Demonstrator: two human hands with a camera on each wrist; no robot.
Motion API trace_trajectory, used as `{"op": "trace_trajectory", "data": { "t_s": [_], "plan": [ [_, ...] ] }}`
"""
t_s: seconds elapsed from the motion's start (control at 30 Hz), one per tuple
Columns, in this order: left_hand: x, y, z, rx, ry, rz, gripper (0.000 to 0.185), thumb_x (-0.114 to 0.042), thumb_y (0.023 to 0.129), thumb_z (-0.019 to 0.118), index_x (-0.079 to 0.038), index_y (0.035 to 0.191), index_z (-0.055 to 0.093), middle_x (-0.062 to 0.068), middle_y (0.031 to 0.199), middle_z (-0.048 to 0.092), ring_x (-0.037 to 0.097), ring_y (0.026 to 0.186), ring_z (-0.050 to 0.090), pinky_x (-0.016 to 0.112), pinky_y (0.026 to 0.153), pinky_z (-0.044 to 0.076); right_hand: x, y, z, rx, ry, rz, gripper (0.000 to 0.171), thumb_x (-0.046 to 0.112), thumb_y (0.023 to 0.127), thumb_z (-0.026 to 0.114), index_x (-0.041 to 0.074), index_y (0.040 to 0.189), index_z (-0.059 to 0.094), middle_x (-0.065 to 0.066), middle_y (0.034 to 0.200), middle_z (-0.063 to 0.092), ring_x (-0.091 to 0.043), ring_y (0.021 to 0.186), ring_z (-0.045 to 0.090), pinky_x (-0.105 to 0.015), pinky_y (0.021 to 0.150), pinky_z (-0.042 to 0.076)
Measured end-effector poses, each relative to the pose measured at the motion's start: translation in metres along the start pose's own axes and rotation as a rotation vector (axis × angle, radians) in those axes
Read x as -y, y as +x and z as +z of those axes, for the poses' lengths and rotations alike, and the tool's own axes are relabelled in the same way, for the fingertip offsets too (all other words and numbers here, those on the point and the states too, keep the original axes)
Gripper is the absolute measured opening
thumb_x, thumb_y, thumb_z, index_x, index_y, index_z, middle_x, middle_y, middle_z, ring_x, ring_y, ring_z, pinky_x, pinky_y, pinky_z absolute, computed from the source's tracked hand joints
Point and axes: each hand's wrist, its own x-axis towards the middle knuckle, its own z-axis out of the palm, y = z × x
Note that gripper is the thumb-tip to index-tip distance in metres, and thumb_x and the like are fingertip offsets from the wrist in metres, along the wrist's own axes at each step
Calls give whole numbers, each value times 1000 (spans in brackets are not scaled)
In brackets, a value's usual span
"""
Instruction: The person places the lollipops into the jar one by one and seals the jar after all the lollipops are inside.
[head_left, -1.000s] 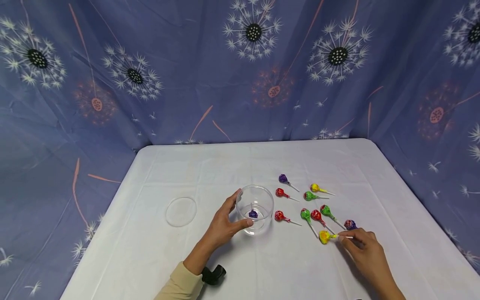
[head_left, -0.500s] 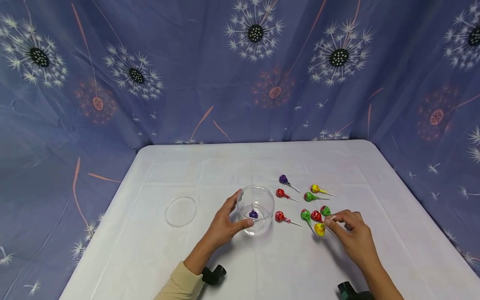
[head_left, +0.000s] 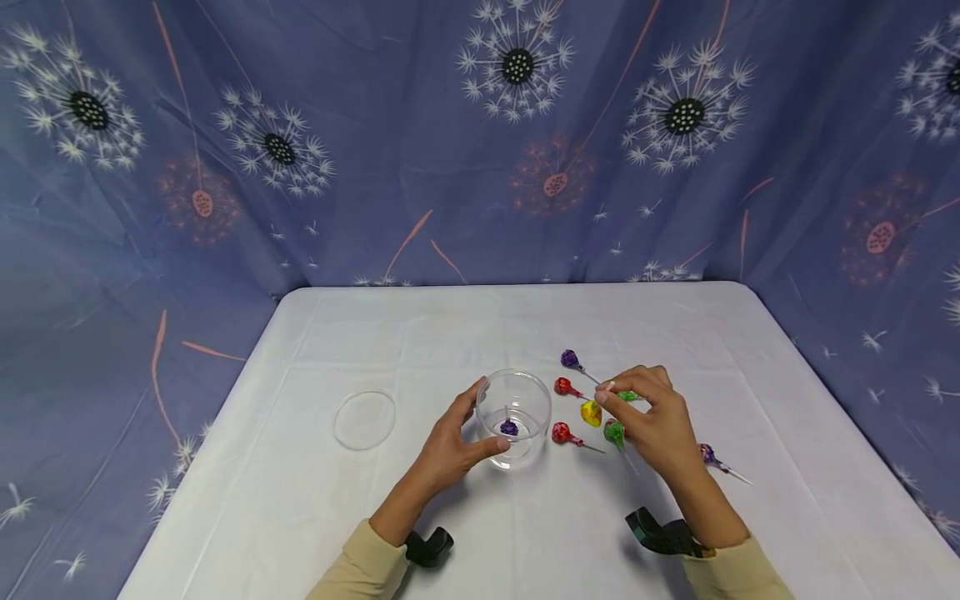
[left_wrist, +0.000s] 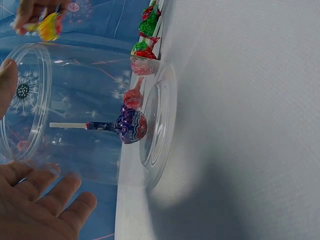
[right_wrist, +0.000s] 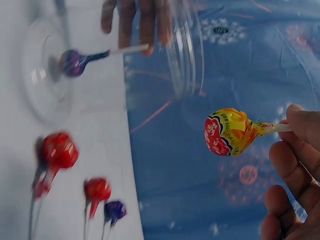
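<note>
My left hand [head_left: 450,454] holds a clear plastic jar [head_left: 538,442] upright on the white table, thumb in front and fingers round the far side. In the left wrist view, one purple lollipop [left_wrist: 132,126] stands head down inside it, stick upward. My right hand [head_left: 652,417] pinches a yellow lollipop [right_wrist: 227,131] by its white stick between thumb and fingertip. In the head view the candy hangs right of the jar, above the lollipops on the table. The left wrist view shows it near the level of the jar's rim.
Right of the jar lie two red lollipops [head_left: 561,432], a purple one [head_left: 570,358] and a green one [head_left: 614,432]. Others are partly hidden behind my right hand. Another purple lollipop [head_left: 707,454] lies farther right. A round clear lid [head_left: 364,421] lies left of the jar.
My right hand has lifted the yellow lollipop from the right-hand group and carried it left and away from me, toward the jar. The left hand stays on the jar.
</note>
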Motion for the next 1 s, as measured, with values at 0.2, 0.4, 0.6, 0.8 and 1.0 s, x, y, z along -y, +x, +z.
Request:
{"op": "trace_trajectory", "data": {
  "t_s": [0.2,0.4,0.6,0.8,1.0],
  "plan": [
    [1,0,0,4,2,2,89,-36,76,78,-27,148,28,2,152,35,26,140,35,46,115,31,17,13,17,17,71,-52,5,10,82,73,14,84,74,2,85,66,-5,92,43,-24,74,34],
    [0,0,1,12,1,-11,89,-38,76,78,-28,149,27,2,152,35,27,140,35,48,115,30,24,20,35,64,73,-62,3,13,82,73,15,84,74,3,86,66,-6,92,43,-24,77,36],
    [0,0,1,14,-6,-3,88,-37,77,77,-29,149,27,3,151,35,28,139,36,50,114,30,28,24,50,102,87,-93,4,13,81,74,14,85,74,2,87,66,-8,92,42,-28,77,37],
    [1,0,0,12,-15,24,86,-36,78,76,-28,149,27,2,151,36,27,139,36,50,114,30,27,21,65,164,20,-178,4,17,78,77,19,80,73,7,83,66,-8,87,40,-31,75,33],
    [3,0,-1,10,-28,17,87,-31,78,77,-30,148,26,0,151,35,24,139,36,49,115,29,27,16,78,197,-20,-279,9,15,75,79,21,76,72,9,80,65,-8,85,41,-33,78,28]
  ]
}}
